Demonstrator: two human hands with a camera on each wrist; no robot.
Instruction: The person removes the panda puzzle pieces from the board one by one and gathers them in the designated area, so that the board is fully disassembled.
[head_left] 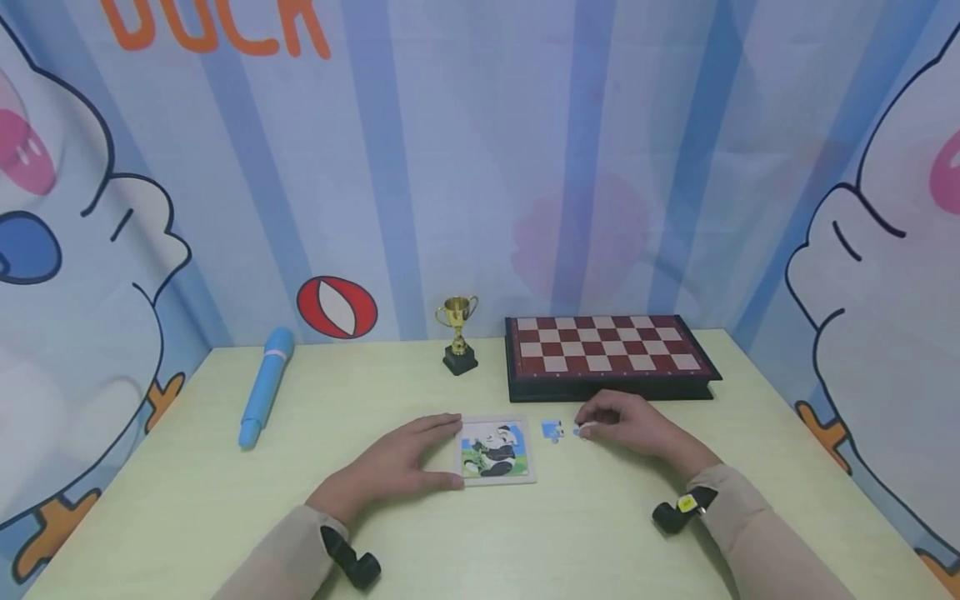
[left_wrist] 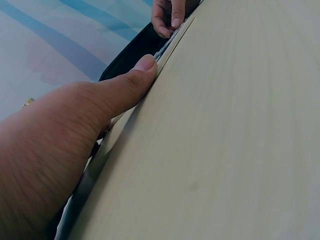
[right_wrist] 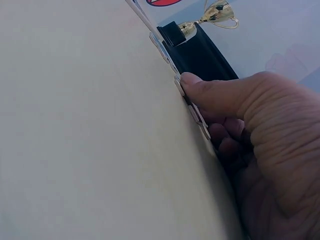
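A panda jigsaw puzzle [head_left: 495, 450] in a pale square frame [head_left: 498, 481] lies flat on the table. My left hand [head_left: 390, 462] rests at the frame's left side, index finger by the upper corner and thumb by the lower one. Seen from the left wrist, the thumb [left_wrist: 125, 90] lies along the frame's edge. To the right of the frame is a loose blue puzzle piece [head_left: 552, 430]. Just beyond it, my right hand [head_left: 633, 427] pinches a small puzzle piece [head_left: 582, 431] low over the table; the fingers partly hide it.
A chessboard box [head_left: 611, 387] stands behind my right hand. At the back, a small gold trophy [head_left: 457, 333] sits on a black base. A blue microphone-shaped toy [head_left: 266, 392] lies at the left. Printed cloth [head_left: 480, 167] walls the table's back and sides.
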